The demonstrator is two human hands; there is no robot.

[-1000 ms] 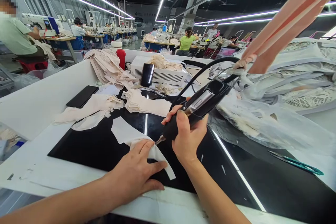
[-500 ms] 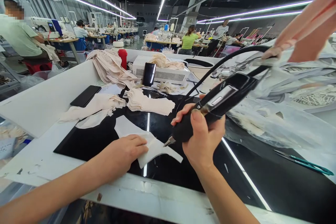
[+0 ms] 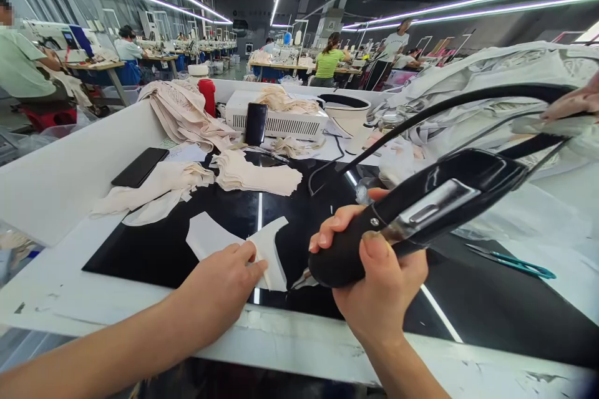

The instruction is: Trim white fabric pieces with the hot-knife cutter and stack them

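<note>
In the head view, the right hand (image 3: 379,287) is clenched around a black handheld tool (image 3: 421,215), thumb on top. The metal tip (image 3: 302,279) of the tool points down and to the left, and it stands just beside the lower edge of a white fabric piece (image 3: 269,249). The left hand (image 3: 219,290) lies flat, with fingers pressing on this fabric piece and not closed around anything. The piece rests on a black work surface (image 3: 196,212), directly left of the tool tip.

A black cable (image 3: 440,109) leaves the back of the tool and curves up and away to the right. Beyond the hands, a stack of cream fabric pieces (image 3: 255,176) lies on the black surface, and more cream cloth (image 3: 154,190) lies further left. A dark phone (image 3: 139,167) is beside that cloth. Right of the tool, green-handled scissors (image 3: 512,260) lie on the surface. Behind them is a heap of plastic-wrapped fabric (image 3: 472,93). Between the fabric piece and the tool tip nothing stands in the way.
</note>
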